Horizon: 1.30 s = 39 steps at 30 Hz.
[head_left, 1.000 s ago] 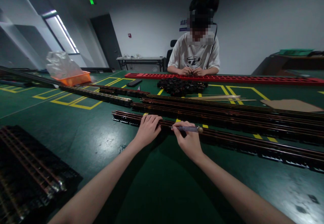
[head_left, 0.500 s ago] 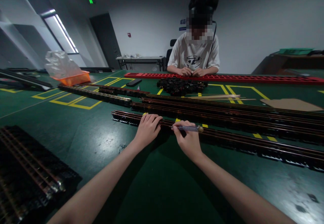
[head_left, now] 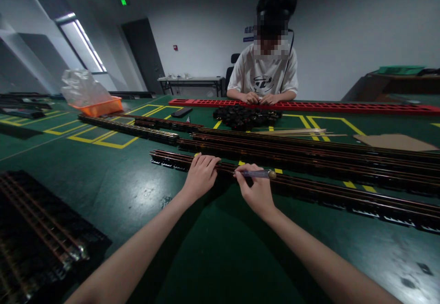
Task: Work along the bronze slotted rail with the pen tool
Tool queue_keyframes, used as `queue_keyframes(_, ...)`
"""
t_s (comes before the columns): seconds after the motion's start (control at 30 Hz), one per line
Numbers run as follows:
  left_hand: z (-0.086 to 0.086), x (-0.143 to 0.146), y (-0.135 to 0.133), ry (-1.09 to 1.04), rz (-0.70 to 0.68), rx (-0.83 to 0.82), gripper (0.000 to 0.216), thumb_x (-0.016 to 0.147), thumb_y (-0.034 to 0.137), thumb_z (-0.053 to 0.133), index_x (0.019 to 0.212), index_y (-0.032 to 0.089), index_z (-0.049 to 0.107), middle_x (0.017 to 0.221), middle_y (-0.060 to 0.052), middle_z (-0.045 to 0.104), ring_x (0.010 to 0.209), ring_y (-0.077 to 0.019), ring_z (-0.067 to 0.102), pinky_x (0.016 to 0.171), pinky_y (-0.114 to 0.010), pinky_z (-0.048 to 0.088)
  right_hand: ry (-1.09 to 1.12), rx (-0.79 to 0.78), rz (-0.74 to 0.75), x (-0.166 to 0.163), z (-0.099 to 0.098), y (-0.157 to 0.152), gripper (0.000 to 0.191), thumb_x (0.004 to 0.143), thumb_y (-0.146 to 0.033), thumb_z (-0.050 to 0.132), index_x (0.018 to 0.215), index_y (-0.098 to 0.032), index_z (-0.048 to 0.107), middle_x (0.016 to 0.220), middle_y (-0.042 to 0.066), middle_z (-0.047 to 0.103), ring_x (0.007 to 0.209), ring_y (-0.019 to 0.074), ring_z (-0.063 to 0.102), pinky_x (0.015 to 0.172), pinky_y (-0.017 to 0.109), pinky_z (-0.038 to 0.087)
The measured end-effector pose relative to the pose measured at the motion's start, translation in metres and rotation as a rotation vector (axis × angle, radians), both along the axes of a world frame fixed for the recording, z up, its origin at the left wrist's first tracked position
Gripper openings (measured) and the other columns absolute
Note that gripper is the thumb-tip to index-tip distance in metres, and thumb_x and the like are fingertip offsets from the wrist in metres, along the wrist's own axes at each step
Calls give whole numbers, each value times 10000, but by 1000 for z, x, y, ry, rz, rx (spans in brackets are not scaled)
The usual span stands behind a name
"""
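A long black strip with copper-coloured rods [head_left: 309,188] lies across the table in front of me. My left hand [head_left: 202,172] is closed over it near its left end, fingers bent across the far edge. A slim pen-like tool [head_left: 256,174] with a translucent greyish-purple handle and a round brassy end is pinched in my right hand [head_left: 257,189]. It lies nearly level, its tip pointing left at the strip between my hands. The exact tip contact is too small to make out.
Similar strips [head_left: 292,150] lie just beyond, and a stack of them [head_left: 44,230] sits at lower left. Farther off are a heap of black parts [head_left: 245,116], a red slotted rail [head_left: 326,107], an orange bin [head_left: 99,106] and cardboard [head_left: 395,141]. Across the table sits a person [head_left: 263,72].
The strip under my hands has shifted slightly left. My hands are almost where they were. At the far left, a long dark rail on the table has moved out of its former place.
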<state>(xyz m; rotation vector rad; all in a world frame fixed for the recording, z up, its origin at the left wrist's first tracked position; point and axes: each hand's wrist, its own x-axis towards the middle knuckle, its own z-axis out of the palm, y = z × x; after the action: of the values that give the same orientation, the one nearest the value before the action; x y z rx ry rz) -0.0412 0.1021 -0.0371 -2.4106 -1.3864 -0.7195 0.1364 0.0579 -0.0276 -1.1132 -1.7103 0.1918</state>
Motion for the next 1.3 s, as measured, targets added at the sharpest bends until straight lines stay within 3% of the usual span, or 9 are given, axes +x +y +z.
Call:
queue_keyframes(0.5,-1,-2,0,3,2,1,463,773,8,357,1147,180,570,1128,-68,639,1109,-225,541,1103,-443,275,-54,-1,-21,-1,0,-1,96,850,-208,526,782,-208,594,759,20,653,752,197,584,743,346,408)
queue_keyframes(0.7,-3,-6,6,-30,-75,-77,473,765,2,331,1151,170,547,1129,-71,627,1098,-209,529,1026,-405,367,-46,32,-31,-1,-2,1,104,845,-209,526,773,-208,600,758,18,663,745,194,595,746,343,405)
queue_keyframes(0.83,0,-6,5,-34,-55,-118,401,779,71,386,1132,163,551,1128,-80,616,1086,-231,514,988,-408,380,-42,41,-35,-1,-2,2,98,843,-214,528,775,-209,598,749,17,662,739,196,598,743,343,405)
queue_keyframes(0.97,5,-5,1,-21,-52,-142,329,835,254,477,1143,158,543,1126,-88,607,1078,-253,503,976,-423,377,-44,47,-36,-1,-2,1,91,839,-211,533,776,-202,598,748,19,661,742,198,601,739,342,406)
queue_keyframes(1.13,3,-3,1,14,-22,-103,462,852,478,511,1176,149,527,1144,-104,601,1088,-272,505,972,-435,373,-46,42,-34,-1,-1,1,102,848,-219,520,782,-200,596,754,20,659,740,194,604,736,341,413)
queue_keyframes(1.3,0,0,2,39,17,-37,413,844,485,540,1119,176,553,1091,-89,620,1048,-261,530,953,-415,388,-40,38,-34,-1,-1,1,105,849,-228,520,782,-197,594,757,29,652,736,195,603,735,347,417)
